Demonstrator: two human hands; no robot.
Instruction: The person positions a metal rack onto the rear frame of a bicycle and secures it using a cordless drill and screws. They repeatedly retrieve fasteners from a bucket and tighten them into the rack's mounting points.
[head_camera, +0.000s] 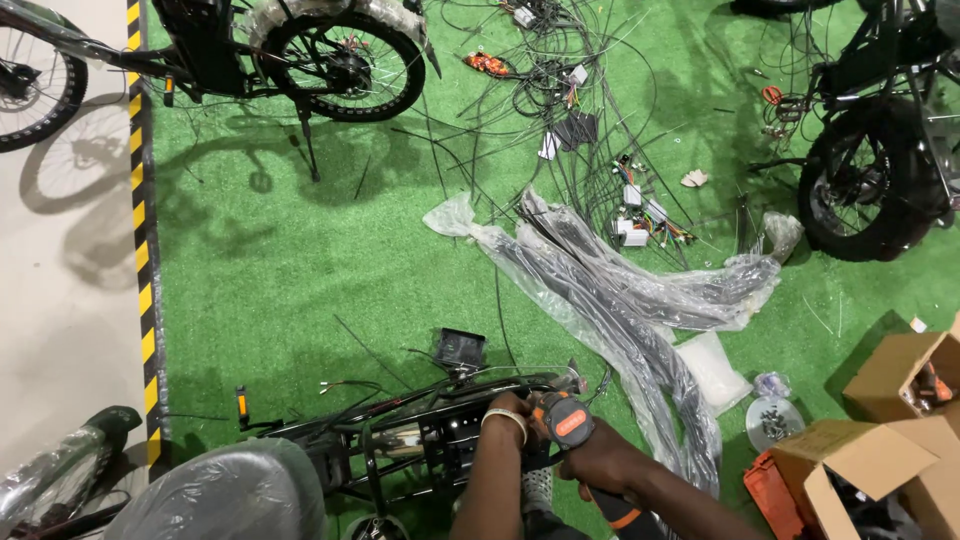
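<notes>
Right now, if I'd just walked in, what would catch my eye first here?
Probably the bright green turf floor, strewn at the top centre with a tangle of black cables and, in the middle, long clear plastic bags. At the bottom, the right hand grips an orange-and-black power tool against a black bicycle frame, with the left hand beside it. Open cardboard boxes sit at the lower right.

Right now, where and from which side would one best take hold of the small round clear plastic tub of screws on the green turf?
Grip the round clear plastic tub across its rim, from straight above. It sits flat and open-topped on the green turf, so tilting would likely spill it. The brown cardboard box crowds its right side, leaving the top and left freest.
</notes>
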